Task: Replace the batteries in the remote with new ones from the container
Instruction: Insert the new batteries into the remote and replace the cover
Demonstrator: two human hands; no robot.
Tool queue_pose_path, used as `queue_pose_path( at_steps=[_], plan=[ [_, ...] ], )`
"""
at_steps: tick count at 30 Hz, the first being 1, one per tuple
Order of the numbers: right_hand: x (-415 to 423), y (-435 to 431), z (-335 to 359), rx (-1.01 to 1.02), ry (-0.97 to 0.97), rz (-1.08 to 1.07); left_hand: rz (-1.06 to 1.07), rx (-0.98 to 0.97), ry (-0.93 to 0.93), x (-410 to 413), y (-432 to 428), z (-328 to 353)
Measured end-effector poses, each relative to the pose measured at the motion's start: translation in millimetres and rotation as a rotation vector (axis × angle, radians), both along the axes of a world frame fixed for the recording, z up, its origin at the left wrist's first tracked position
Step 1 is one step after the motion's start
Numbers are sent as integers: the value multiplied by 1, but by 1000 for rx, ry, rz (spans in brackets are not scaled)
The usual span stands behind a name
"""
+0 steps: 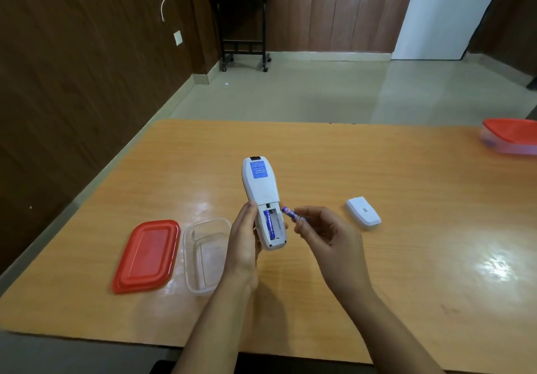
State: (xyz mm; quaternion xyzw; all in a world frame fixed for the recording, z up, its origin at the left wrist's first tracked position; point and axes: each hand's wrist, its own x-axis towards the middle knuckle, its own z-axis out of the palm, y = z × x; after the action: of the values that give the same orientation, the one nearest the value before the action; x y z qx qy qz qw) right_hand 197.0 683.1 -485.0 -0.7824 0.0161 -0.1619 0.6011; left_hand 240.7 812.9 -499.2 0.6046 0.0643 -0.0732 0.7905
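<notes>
My left hand [242, 238] grips a white remote [260, 187] back side up above the table, its battery bay uncovered. One blue battery [269, 225] lies in the left slot; the right slot looks bare. My right hand [325, 232] pinches a second blue battery [290, 213] just right of the bay, tilted toward it. The remote's white battery cover [363, 213] lies on the table to the right. A clear plastic container [203, 253] stands open left of my hand, with its red lid [146, 256] beside it.
A wooden table [406, 257] carries everything. At its far right edge stands another clear container with a red lid [511, 136]. Beyond the table are a tiled floor and a small dark side table [242, 30] by the wood-panelled wall.
</notes>
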Motion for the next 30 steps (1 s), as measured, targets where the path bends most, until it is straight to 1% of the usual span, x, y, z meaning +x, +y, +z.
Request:
queue_pose_path(
  at_steps=[2, 4, 6, 8, 14, 19, 21, 22, 24, 26, 27, 28, 30],
  plan=[
    [-2, 1, 0, -124, -95, 16, 2, 2, 9, -1, -1, 0],
    [-3, 3, -3, -346, -194, 26, -5, -3, 17, -1, -1, 0],
    [-5, 5, -7, -534, -229, 1, -11, -8, 17, -2, -1, 0],
    [-6, 7, -8, -633, -243, -39, -1, -19, 16, -2, 0, 0],
    [-6, 11, -12, -658, -208, 52, 21, -54, 58, 1, 3, 0],
    [-5, 8, -12, -659, -201, 18, -34, -5, 37, 1, 2, -2],
    [-6, 8, -8, -569, -143, 15, -38, -6, 44, 0, 1, -3],
    [-6, 8, -6, -465, -81, 13, -37, -12, 52, 0, 1, -4],
    [-5, 10, -4, -163, 118, 11, -54, -25, 64, 0, 1, -3],
    [-3, 11, -1, 195, 356, 64, -60, -47, 93, 0, -1, -3],
    [-2, 12, 0, 358, 445, 97, -62, -66, 113, 0, -1, -2],
    [-2, 13, 1, 480, 494, 123, -69, -88, 131, 0, -1, -2],
    [-2, 12, 2, 582, 525, 129, -86, -106, 150, 0, -2, -3]
  ],
)
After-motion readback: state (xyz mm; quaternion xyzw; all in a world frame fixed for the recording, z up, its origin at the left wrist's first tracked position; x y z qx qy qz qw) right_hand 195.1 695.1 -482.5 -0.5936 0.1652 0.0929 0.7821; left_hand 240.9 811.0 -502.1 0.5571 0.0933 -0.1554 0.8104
